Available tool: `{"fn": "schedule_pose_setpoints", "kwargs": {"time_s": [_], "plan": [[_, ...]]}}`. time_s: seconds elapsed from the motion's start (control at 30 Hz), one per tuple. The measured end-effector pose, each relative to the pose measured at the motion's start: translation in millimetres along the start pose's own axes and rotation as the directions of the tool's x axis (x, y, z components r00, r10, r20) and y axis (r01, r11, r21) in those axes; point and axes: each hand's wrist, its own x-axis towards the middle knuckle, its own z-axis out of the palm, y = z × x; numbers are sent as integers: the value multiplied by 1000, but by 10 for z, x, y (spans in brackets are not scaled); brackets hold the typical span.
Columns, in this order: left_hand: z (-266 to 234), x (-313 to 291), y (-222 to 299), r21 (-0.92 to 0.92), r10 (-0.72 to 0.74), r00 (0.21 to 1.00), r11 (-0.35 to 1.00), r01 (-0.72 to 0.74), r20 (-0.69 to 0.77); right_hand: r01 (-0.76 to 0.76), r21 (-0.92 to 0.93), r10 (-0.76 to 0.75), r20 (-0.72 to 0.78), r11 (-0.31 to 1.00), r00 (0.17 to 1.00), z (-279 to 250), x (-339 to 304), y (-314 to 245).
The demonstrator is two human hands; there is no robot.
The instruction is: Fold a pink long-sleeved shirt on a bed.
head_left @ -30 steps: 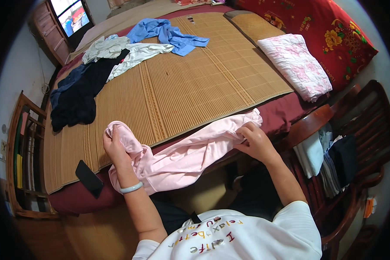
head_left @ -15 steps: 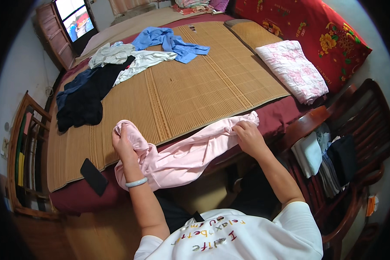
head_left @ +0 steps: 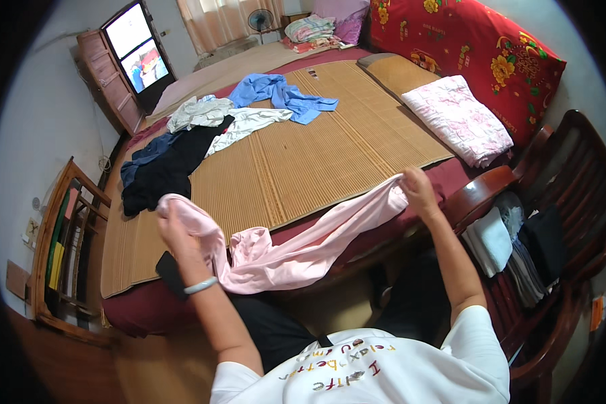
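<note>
A light pink garment (head_left: 296, 264) is stretched between my two hands along the near edge of the bed. Its middle sags in folds, so its exact kind is unclear. My left hand (head_left: 175, 232), with a pale bangle on the wrist, grips one end. At the other end, my right hand (head_left: 419, 191) is closed on a narrow part of the cloth, higher and farther to the right. Partly behind my left forearm lies a dark flat object (head_left: 172, 273) on the bed's edge.
Black, white and blue clothes (head_left: 266, 91) lie loosely heaped on the bamboo mat (head_left: 296, 161). A folded pink-and-white quilt (head_left: 458, 118) rests at the right, beside a red flowered panel (head_left: 478, 47). Folded clothes (head_left: 489, 239) sit on a wooden chair (head_left: 576, 175) close to my right arm.
My hands have moved farther apart, the left one leftward and the right one up and rightward. The pink garment is now drawn out longer between them. The view has tilted up slightly.
</note>
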Motion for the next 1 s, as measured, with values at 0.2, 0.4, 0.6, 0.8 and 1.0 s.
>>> {"fn": "schedule_pose_setpoints", "kwargs": {"time_s": [0.2, 0.4, 0.6, 0.8, 1.0], "plan": [[-395, 837, 1890, 106, 276, 960, 957, -269, -56, -36, 226, 79, -188, 973, 979, -761, 701, -40], [-711, 1203, 3048, 156, 631, 775, 763, -627, 31, -129, -9, 127, -134, 992, 983, -1185, 1009, -130], [-857, 1416, 3445, 392, 578, 745, 634, -667, 333, -9, 52, 29, -390, 999, 920, -1464, 1122, -425], [-760, 1249, 3456, 363, 450, 858, 778, -512, 246, -123, -40, 118, -111, 992, 987, -1647, 1026, -544], [-584, 1208, 3450, 136, 90, 919, 979, -153, 383, -342, 311, 342, 56, 887, 938, -1709, 975, -649]]}}
